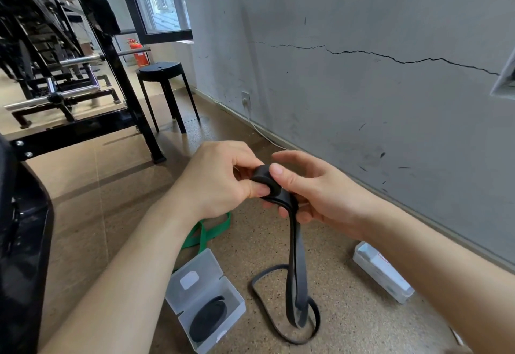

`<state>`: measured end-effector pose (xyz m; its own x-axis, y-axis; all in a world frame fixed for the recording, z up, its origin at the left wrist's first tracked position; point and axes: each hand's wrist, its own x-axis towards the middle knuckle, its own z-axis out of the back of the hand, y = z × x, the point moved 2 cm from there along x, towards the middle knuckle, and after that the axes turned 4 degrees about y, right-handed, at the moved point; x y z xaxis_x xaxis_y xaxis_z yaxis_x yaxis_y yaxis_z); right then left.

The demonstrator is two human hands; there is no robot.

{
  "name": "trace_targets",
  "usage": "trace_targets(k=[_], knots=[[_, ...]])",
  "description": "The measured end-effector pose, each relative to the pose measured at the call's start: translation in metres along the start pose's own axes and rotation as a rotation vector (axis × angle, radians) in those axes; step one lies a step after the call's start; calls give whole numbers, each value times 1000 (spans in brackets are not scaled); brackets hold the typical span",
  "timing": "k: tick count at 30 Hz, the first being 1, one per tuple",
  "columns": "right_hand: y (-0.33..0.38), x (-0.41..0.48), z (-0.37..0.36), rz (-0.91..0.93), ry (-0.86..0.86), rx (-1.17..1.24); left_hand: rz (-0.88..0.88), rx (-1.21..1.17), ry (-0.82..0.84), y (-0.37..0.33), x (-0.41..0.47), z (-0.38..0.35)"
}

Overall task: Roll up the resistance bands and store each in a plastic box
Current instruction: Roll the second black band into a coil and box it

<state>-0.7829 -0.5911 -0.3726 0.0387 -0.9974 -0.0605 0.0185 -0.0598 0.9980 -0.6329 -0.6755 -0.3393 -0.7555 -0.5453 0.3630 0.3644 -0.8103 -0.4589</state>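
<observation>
Dangling below R hand [320, 195] grip: black band [299, 264].

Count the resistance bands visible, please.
3: black band between left hand and right hand; green band on the floor; rolled band inside the open box. More may be hidden.

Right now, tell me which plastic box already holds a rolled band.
The open box beside the green band: a black roll lies inside, its lid flipped back. The other box, near the wall, shows no dark roll.
</observation>
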Motion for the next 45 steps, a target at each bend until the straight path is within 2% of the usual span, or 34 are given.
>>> trace_targets(k=[2,3,7,8,10,14,17,20,25,27,30,34,36,39,45], knots=[[-3,3,2,-4,-23,28,4,-10,5,0,1,-2],[-3,4,3,4,-34,76,19,-87,-2,3,1,-4],[1,3,7,43,-31,327,113,-817,20,11,-2,-22],[1,3,6,54,-18,373,137,-944,28,13,-3,-28],[1,3,5,68,10,431,175,-1040,16,14,-2,-33],[2,2,5,34,89,388,117,-952,-1,9,0,-27],[2,0,6,-57,179,216,71,-790,-3,5,1,-16],[1,-3,8,-124,234,93,109,-665,4,8,-1,-7],[-3,-1,7,-80,109,-85,111,-293,81,3,-2,-1],[-5,-1,6,-62,76,-97,109,-218,90,0,-2,-1],[-3,-2,7,-43,54,-35,121,-289,92,-1,-2,0],[-4,-1,9,-6,63,155,170,-690,-2,3,-2,-8],[-5,1,10,19,71,251,171,-885,1,6,-2,-16],[-2,2,11,47,84,338,162,-1058,12,7,-1,-26],[0,1,9,34,55,300,205,-976,-87,10,2,-27]])
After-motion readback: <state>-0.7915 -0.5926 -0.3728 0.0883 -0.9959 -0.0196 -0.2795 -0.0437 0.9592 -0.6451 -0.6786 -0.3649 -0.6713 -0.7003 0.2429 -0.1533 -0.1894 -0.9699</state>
